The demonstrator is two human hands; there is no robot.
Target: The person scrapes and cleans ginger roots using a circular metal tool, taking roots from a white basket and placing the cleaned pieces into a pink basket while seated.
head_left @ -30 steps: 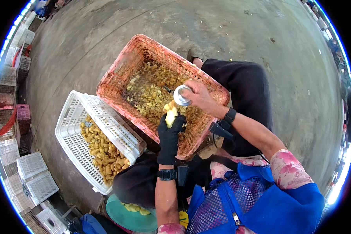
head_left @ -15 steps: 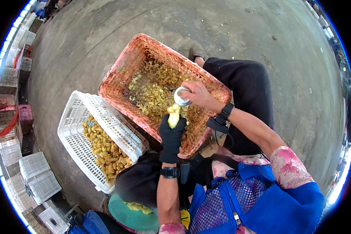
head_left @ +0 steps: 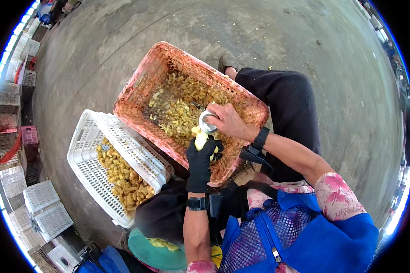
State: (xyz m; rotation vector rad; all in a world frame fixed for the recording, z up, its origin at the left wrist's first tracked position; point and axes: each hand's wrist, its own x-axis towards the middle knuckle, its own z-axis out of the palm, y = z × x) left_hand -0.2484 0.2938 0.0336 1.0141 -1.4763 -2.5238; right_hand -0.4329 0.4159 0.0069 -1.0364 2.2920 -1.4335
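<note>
My left hand [head_left: 199, 166], in a black glove, is closed around a pale yellow, peeled piece of ginger [head_left: 201, 140]. Its knobby end points up, away from my wrist. My bare right hand [head_left: 231, 120] grips a round, silver, ring-shaped metal tool [head_left: 207, 122], which meets the upper end of the ginger. Both hands are above a stained pink plastic crate [head_left: 143, 68]. Yellow-brown peelings and scraps [head_left: 177, 107] cover its bottom. A small dark piece shows just left of the ring; what it is, I cannot make out.
A tilted white basket [head_left: 84, 150] holding unpeeled ginger [head_left: 123, 175] stands left of the crate. By my left leg, a green basin [head_left: 152, 255] contains pale pieces. Stacked crates [head_left: 48, 207] line the left side. My right leg [head_left: 291, 98] borders the crate; concrete floor [head_left: 337, 91] lies beyond.
My right hand and the ring tool have shifted slightly left and down toward my left hand. The ginger has turned in the glove, and less of its length shows.
</note>
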